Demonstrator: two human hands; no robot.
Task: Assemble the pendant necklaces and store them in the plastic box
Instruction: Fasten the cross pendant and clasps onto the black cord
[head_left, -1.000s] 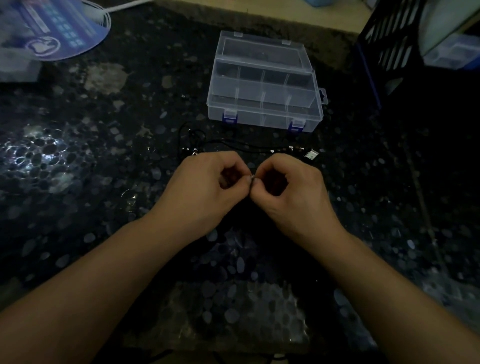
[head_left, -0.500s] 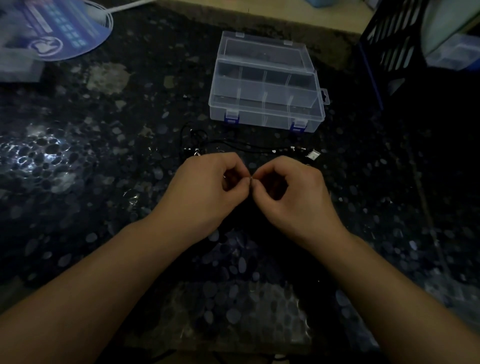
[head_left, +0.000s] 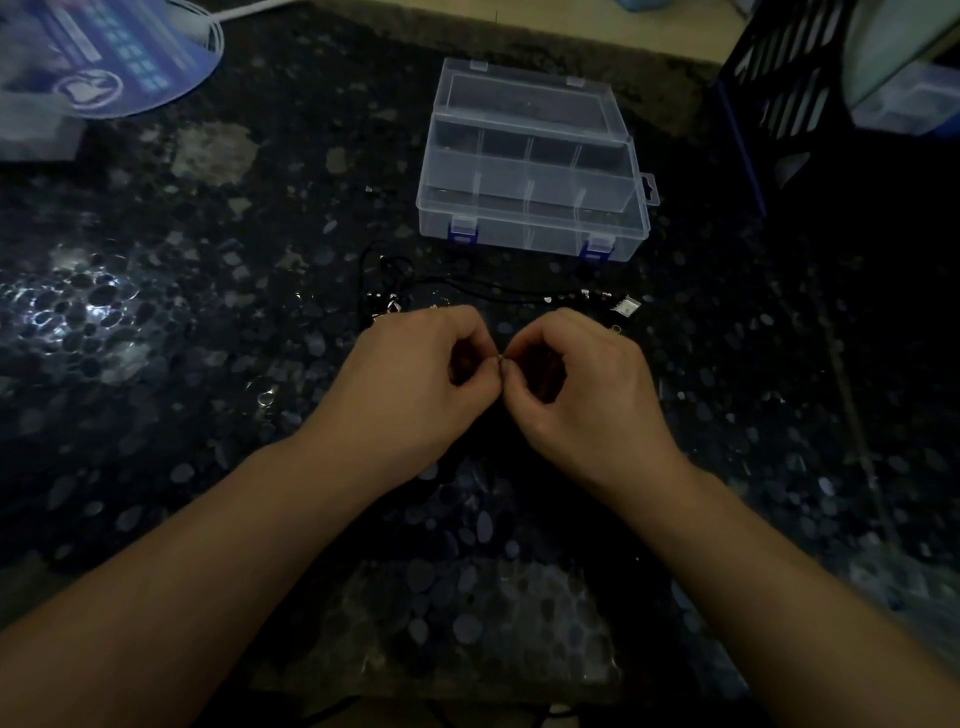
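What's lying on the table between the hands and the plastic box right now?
In the head view, a black cord with small metal findings lies across the dark table, between the left hand, right hand and the plastic box.

Two bare forearms and hands

The left hand (head_left: 415, 379) and right hand (head_left: 582, 384) wear nothing: no sleeves, gloves, rings or watch show (the dim light hides finer marks).

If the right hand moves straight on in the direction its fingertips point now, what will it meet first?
Its fingertips point left, so the right hand would meet the left hand's fingertips almost at once; both already pinch a tiny metal piece between them.
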